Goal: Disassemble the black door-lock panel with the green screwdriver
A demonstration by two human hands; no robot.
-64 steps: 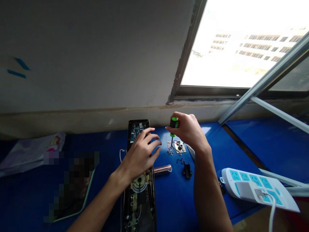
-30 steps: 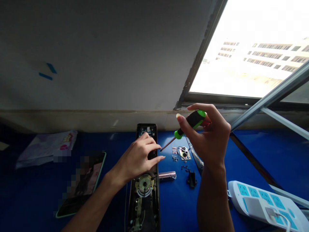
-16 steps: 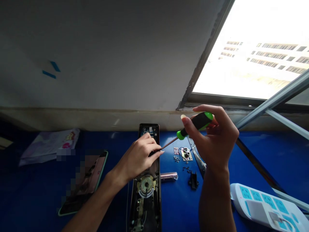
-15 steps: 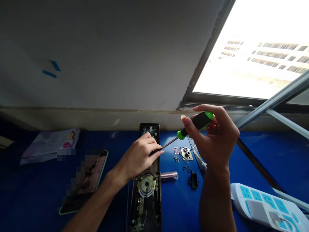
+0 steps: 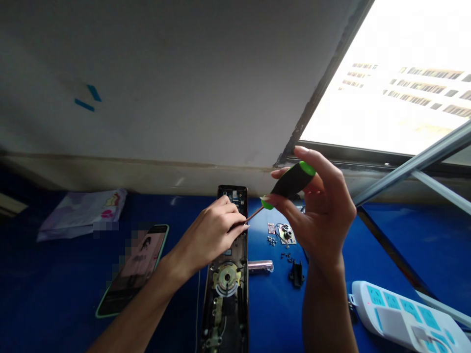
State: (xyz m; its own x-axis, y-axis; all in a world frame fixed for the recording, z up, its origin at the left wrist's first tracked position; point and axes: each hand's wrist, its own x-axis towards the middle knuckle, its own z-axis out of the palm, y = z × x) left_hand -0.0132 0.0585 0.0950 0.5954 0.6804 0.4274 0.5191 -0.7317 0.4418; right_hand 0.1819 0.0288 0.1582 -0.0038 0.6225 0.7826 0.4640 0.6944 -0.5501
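Observation:
A long, opened door-lock body (image 5: 228, 274) lies lengthwise on the blue table (image 5: 55, 294), its circuit board and brass disc exposed. My left hand (image 5: 211, 233) rests on its upper half, fingers curled and pinched at the right edge. My right hand (image 5: 318, 211) grips a black and green screwdriver (image 5: 289, 184) in the air; the shaft slants down-left and the tip meets my left fingertips. What the left fingers pinch is hidden.
Several small screws (image 5: 272, 240), a small circuit plate (image 5: 285, 233), a metal cylinder (image 5: 261, 266) and a black clip (image 5: 296, 274) lie right of the lock. A phone (image 5: 134, 267) lies at left, a bag (image 5: 84, 213) behind it. A white power strip (image 5: 405, 318) sits front right.
My right hand lifted the screwdriver off the small parts, tilted it and brought the tip over to my left fingertips on the lock. The view drifted rightward.

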